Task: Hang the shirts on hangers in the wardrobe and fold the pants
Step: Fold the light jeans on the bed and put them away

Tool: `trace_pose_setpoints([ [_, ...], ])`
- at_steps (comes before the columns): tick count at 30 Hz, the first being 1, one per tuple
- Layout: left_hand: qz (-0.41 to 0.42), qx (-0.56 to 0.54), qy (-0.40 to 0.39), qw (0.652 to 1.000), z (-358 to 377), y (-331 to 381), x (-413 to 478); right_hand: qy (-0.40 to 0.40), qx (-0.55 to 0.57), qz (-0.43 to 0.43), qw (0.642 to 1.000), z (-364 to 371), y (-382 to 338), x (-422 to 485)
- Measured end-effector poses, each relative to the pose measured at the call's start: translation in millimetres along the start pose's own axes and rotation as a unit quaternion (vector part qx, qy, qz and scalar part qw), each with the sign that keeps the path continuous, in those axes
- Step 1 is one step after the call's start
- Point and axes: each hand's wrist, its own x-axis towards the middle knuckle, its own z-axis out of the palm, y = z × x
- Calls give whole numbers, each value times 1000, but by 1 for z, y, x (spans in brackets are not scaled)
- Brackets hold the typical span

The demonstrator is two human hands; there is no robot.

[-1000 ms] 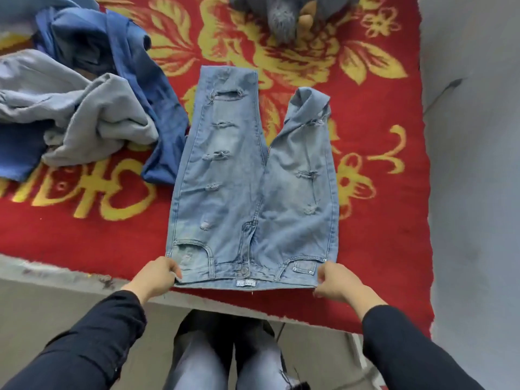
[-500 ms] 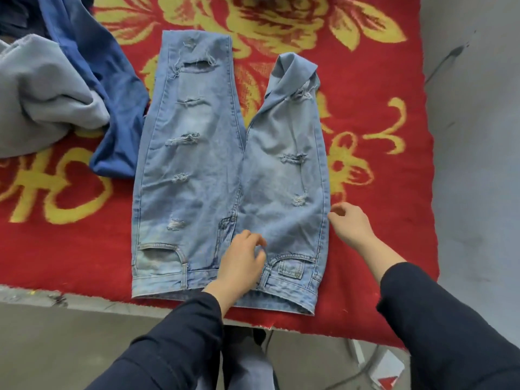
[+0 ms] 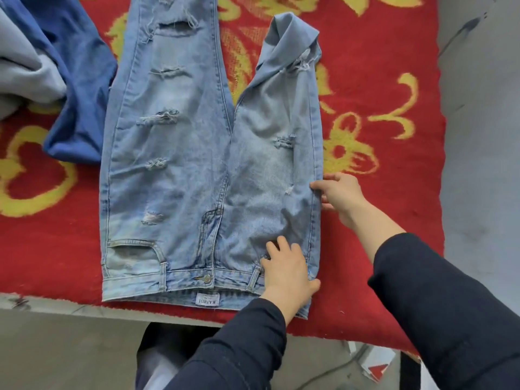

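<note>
The jeans (image 3: 180,170) lie face up and flat on the red blanket (image 3: 380,80), waistband toward the person, with the waistband button (image 3: 207,278) close to the blanket's near edge. Within the last second both hands have left the waistband corners and moved to the right of the button. The left hand (image 3: 287,271) has crossed from the fly and now lies on the hip, to the right of the button, fingers spread flat and pressing the denim down. The right hand (image 3: 340,192), which hovered clear of the cloth half a second ago, now touches the outer side seam further right of the button and up the leg. Its fingertips meet the seam, but whether they pinch it or only rest on it cannot be told.

This looks like smoothing and anchoring before the lengthwise fold (the right leg's hem (image 3: 292,38) is still turned over). The dark blue garment (image 3: 78,108) and grey garment (image 3: 25,74), far left of the button, wait untouched.
</note>
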Motion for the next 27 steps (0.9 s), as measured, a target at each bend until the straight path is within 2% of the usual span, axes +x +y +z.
trace_pose_setpoints([
  [3,18,-22,-20,999,-10,-3,-1,-11,-4,-10,1000,5,-11,-8],
  [5,35,-137,-46,989,-23,-20,-1,2,-3,-11,1000,7,-17,-16],
  [8,31,-362,-143,920,-56,-71,-8,3,19,0,1000,20,-38,-27],
  [10,19,-425,-182,887,-83,-115,-16,-5,15,11,1000,41,-61,-36],
  [12,-2,-457,-178,871,-107,-159,-23,-19,8,-8,1000,72,-86,-48],
  [15,-48,-482,-157,861,-134,-219,-35,-53,-5,-95,994,134,-121,-69],
  [19,-136,-513,-102,841,-147,-290,-56,-163,-16,-157,974,218,-138,-90],
  [22,-204,-527,-128,815,-133,-338,-65,-242,-143,-160,946,269,-125,-91],
  [24,-221,-486,-167,828,-123,-359,-63,-244,-248,-143,926,283,-110,-87],
  [27,-206,-471,-149,845,-123,-370,-50,-180,-290,-144,929,279,-97,-80],
])
